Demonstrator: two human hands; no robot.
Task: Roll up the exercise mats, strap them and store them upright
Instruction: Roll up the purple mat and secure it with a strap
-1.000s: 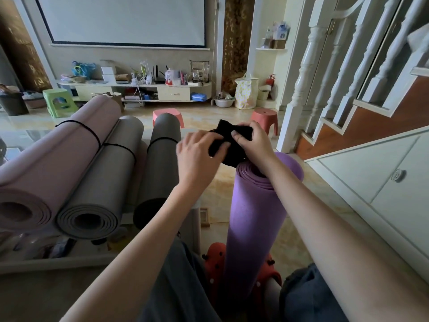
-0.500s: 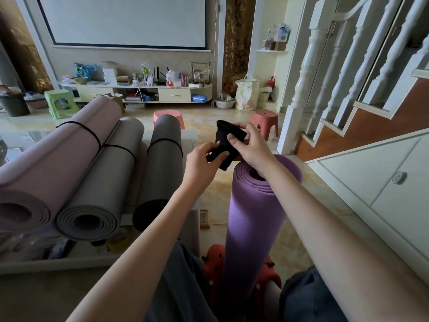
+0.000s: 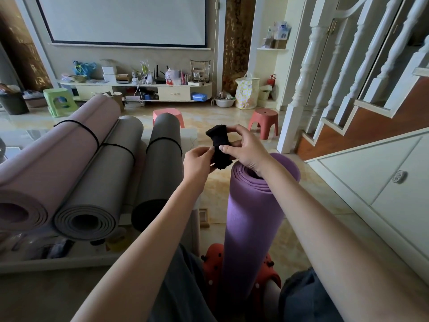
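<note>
Right now the right hand (image 3: 246, 148) and left hand (image 3: 198, 162) both pinch a bunched black strap (image 3: 219, 147) just above the open top of the purple mat (image 3: 253, 219), which stands upright between the person's knees. Soft and limp, the strap probably wants a grip at each end; the light, springy foam roll is best wrapped mid-length. One mat remains unstrapped; three strapped mats (image 3: 92, 163) lie side by side to the left.

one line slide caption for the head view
Both hands pinch a black fabric strap above the upright rolled purple mat.
</note>
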